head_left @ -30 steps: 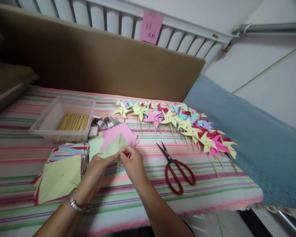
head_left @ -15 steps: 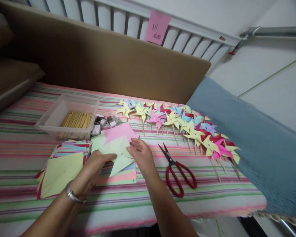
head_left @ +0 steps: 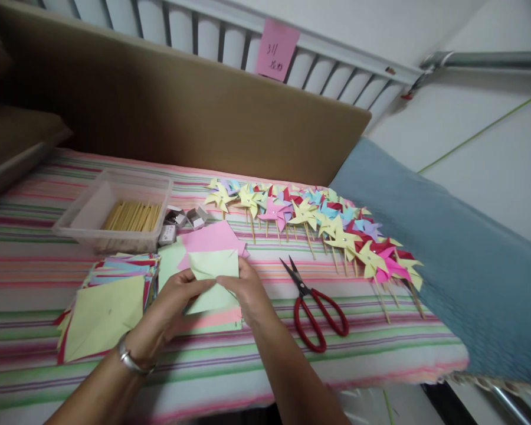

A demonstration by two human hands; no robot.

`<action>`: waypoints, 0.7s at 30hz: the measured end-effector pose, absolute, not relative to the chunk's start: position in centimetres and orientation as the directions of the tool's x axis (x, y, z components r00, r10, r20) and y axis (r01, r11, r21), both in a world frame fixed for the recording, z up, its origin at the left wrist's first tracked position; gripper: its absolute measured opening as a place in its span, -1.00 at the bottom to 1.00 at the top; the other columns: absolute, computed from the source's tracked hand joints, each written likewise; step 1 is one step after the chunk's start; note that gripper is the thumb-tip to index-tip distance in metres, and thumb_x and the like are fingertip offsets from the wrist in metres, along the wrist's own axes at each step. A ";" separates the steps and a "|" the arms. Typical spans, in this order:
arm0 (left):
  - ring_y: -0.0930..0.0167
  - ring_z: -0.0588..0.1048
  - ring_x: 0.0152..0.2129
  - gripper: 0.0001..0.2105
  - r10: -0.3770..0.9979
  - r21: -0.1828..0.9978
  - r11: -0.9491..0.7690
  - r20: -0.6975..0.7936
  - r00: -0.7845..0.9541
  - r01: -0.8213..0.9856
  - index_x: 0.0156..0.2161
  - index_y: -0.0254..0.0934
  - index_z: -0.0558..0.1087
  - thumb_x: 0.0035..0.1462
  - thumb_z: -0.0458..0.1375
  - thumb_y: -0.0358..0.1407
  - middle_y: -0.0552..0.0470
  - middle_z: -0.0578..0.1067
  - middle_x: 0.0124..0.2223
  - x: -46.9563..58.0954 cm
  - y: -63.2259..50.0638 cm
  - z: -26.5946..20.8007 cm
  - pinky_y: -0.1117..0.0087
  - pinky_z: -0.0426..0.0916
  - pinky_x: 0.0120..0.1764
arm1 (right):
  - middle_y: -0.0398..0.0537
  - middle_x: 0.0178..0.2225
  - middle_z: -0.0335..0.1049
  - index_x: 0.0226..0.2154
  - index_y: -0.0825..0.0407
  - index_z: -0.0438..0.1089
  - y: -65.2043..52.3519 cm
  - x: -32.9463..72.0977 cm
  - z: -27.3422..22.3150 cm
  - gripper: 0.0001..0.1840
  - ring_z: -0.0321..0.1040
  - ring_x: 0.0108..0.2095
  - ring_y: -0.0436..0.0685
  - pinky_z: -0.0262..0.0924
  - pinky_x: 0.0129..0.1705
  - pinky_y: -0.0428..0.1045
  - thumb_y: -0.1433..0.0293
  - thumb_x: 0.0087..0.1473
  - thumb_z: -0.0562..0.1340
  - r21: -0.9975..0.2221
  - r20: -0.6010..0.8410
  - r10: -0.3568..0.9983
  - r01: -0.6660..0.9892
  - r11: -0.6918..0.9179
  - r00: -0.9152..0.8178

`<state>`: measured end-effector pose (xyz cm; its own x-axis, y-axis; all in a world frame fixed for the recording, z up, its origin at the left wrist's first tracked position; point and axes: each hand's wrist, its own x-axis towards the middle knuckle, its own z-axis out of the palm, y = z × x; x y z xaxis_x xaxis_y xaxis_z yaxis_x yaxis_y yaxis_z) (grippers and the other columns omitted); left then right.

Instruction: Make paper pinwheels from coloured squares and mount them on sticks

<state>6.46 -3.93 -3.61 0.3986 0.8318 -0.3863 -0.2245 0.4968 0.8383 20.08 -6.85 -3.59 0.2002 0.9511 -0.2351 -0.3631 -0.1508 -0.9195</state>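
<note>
Between both hands is a pale green sheet of paper [head_left: 216, 264] with slits in it. My left hand [head_left: 179, 298] pinches its left side, thumb on top near the middle. My right hand [head_left: 248, 290] grips the right side, its thumb almost meeting the left one. Under and behind it lie a pink sheet [head_left: 210, 241] and another green sheet [head_left: 168, 264]. A stack with a salmon sheet [head_left: 212, 319] shows below the hands. To the left is a pile of coloured squares topped by a yellow-green sheet [head_left: 105, 319].
Scissors [head_left: 307, 292] with red handles lie open right of my right hand. Several paper pinwheels [head_left: 310, 213] on sticks line the back right. A clear plastic box [head_left: 84, 227] holds wooden sticks [head_left: 133, 216], beside small cardboard boxes [head_left: 197, 217]. A cardboard panel [head_left: 194, 112] stands behind.
The green sheet, loose and angled before, is now squared up and held between both hands. Both thumbs have come together at its middle. The view has shifted slightly.
</note>
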 end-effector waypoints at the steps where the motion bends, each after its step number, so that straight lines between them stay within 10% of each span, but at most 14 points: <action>1: 0.36 0.50 -0.36 -0.74 0.827 0.828 0.505 -0.384 0.410 -0.243 -0.29 -0.32 0.54 -0.19 0.32 -0.33 -0.03 0.59 -0.32 6.5 -4.0 -3.7 0.43 0.32 -0.25 | -0.11 -0.36 0.50 -0.24 0.06 0.39 -6.8 19.9 -3.7 -0.58 0.39 -0.37 0.10 0.24 -0.31 -0.04 0.51 -0.29 0.32 -0.913 -0.230 0.947 -0.387 -0.130 0.226; 10: 0.46 0.44 -0.60 -0.81 0.849 0.827 0.507 -0.430 0.308 -0.241 -0.40 -0.32 0.52 -0.21 0.30 -0.31 0.06 0.55 -0.51 6.4 -3.6 -3.8 0.48 0.28 -0.47 | -0.09 -0.36 0.46 -0.16 0.05 0.32 -6.9 18.8 -4.3 -0.60 0.38 -0.40 0.09 0.27 -0.35 -0.03 0.45 -0.14 0.27 -0.952 -0.150 0.951 -0.300 -0.064 0.271; 14: 0.50 0.35 -0.69 -0.88 0.891 0.865 0.444 -0.398 0.220 -0.233 -0.57 -0.30 0.43 -0.27 0.30 -0.33 0.13 0.46 -0.63 5.1 -2.6 -2.6 0.50 0.21 -0.55 | -0.05 -0.32 0.39 -0.01 -0.01 0.25 -7.5 19.2 -4.1 -0.58 0.35 -0.32 0.12 0.28 -0.30 0.02 0.39 0.01 0.17 -0.984 0.106 0.932 0.169 0.049 0.346; 17: 0.52 0.32 -0.70 -0.84 0.905 0.877 0.413 -0.366 0.217 -0.246 -0.64 -0.29 0.36 -0.30 0.30 -0.36 0.15 0.42 -0.65 4.0 -1.9 -2.1 0.50 0.18 -0.57 | 0.01 -0.09 0.32 -0.06 -0.06 0.34 -8.1 19.5 -3.6 -0.63 0.22 -0.03 0.16 0.14 0.01 0.11 0.49 0.04 0.14 -0.790 0.434 0.887 0.541 0.289 0.159; 21: 0.48 0.36 -0.66 -0.88 0.889 0.875 0.437 -0.384 0.248 -0.209 -0.54 -0.30 0.41 -0.23 0.27 -0.33 0.11 0.44 -0.59 3.3 -1.5 -2.1 0.49 0.20 -0.56 | 0.00 0.11 0.15 -0.16 -0.07 0.43 -8.4 19.2 -3.4 -0.62 0.03 0.14 0.18 0.00 0.13 0.15 0.60 0.04 0.08 -0.602 0.529 0.847 0.681 0.418 -0.053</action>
<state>3.27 -1.54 -2.07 0.2482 0.8892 -0.3843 -0.2094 0.4366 0.8750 19.19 -8.42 -3.42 -0.0526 0.8472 0.5287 0.6807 0.4178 -0.6018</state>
